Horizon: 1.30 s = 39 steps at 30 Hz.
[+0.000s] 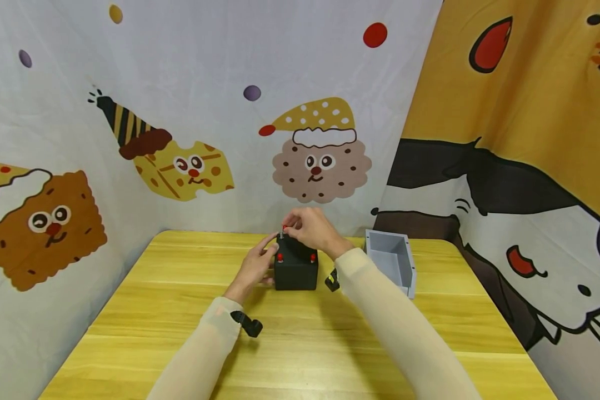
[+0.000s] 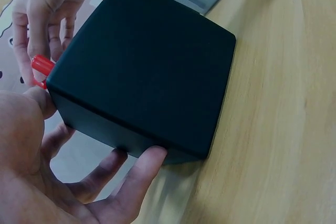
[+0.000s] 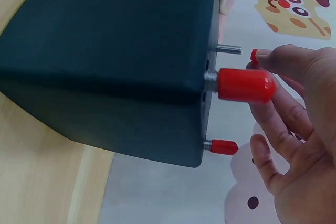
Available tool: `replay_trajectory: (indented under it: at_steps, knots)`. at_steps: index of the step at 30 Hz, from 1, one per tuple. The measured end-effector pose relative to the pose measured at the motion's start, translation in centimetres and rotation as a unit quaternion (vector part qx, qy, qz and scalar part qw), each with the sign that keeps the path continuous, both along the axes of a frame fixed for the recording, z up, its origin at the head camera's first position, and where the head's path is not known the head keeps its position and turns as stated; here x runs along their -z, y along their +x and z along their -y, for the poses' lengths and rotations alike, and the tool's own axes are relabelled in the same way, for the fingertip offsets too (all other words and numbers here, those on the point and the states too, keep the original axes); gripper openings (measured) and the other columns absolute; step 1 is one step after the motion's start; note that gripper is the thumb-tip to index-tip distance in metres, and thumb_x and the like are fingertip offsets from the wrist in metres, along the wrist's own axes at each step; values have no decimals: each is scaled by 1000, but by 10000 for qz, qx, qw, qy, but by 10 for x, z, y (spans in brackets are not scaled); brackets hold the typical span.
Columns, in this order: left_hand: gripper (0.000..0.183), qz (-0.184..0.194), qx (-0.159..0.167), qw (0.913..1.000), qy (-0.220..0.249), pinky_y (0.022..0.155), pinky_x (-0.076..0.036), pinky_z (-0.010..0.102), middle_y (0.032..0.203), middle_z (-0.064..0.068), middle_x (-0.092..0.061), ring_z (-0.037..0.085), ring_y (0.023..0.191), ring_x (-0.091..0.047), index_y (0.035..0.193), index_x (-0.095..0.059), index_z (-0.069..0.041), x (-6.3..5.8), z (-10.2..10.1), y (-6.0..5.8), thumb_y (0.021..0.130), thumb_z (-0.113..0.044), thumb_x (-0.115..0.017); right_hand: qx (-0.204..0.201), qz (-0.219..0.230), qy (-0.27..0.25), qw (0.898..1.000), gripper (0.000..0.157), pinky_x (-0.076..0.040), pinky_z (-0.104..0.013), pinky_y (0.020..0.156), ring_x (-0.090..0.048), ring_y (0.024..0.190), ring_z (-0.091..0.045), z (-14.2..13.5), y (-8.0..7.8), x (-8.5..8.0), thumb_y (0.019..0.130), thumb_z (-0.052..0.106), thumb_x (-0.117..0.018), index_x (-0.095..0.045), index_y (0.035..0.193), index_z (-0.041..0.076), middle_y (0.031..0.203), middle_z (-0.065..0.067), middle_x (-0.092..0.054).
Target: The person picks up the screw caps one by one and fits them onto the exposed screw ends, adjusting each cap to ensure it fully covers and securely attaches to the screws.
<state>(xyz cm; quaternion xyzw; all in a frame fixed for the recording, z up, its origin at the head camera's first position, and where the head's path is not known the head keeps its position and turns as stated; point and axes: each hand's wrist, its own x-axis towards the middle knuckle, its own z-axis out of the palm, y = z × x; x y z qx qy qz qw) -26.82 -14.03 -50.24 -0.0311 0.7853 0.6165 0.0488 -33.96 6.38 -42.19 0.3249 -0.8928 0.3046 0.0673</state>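
A black box [image 1: 296, 275] stands on the table, with metal posts sticking out of its top corners. Red caps [image 3: 247, 85] cover three posts, while the far-left metal post [image 3: 229, 49] is bare. My right hand [image 1: 307, 228] pinches a small red cap [image 3: 254, 56] between thumb and finger, a short gap beyond the end of that post. Against the box's left side, my left hand [image 1: 252, 266] rests with spread fingertips [image 2: 152, 156], its thumb at the top edge beside a capped post. The right thumb and fingers hide much of the pinched cap.
A grey open-topped bin [image 1: 390, 258] stands right of the box, behind my right forearm. Black wrist straps [image 1: 247, 323] sit on both sleeves. Behind the wooden table [image 1: 300, 344] hangs a cloth [image 1: 205, 66] printed with cartoon figures.
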Motion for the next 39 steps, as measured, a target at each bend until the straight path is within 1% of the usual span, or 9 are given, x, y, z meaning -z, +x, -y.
replay_trajectory:
  at_steps: [8,17,21,28,35,39]
  knots:
    - [57,45,0,10000,0,64,-70,43,153,20,-71,26,105,-80,177,-51,-42,2,0,-2,122,-51,-59,32,-17,139,9999,13,-70,-36,86,-83,97,-19,6,-4,3,110,19,-85,-87,121,13,112,-4,-88]
    - [58,72,28,10000,46,64,-69,42,152,21,-70,25,102,-80,179,-48,-39,0,0,-2,122,-50,-59,32,-82,178,9998,13,-70,-38,88,-83,97,-20,9,-5,5,109,18,-86,-87,120,12,111,-4,-89]
    - [59,44,19,10000,30,62,-69,41,153,22,-70,24,102,-80,179,-48,-38,0,0,-1,123,-50,-58,12,-75,190,9998,12,-70,-37,87,-83,96,-19,10,-6,4,109,17,-86,-87,120,12,110,-4,-89]
    - [57,124,-16,9999,57,64,-69,42,153,20,-72,25,103,-81,177,-51,-40,3,0,-1,122,-50,-60,19,42,255,9997,12,-69,-33,83,-82,95,-18,12,-6,6,109,16,-86,-88,119,11,109,-4,-89]
    - [56,125,-12,9999,84,64,-69,41,150,20,-71,24,103,-80,177,-51,-43,1,0,-1,122,-50,-59,-43,18,287,9996,11,-70,-36,87,-83,97,-20,12,-6,8,107,15,-87,-89,117,12,109,-4,-89]
    - [56,129,-26,9999,64,65,-69,41,150,20,-71,25,104,-79,177,-51,-43,0,0,0,122,-50,-59,-81,83,311,9994,11,-70,-36,88,-84,99,-20,11,-6,8,108,16,-87,-89,118,12,111,-4,-90]
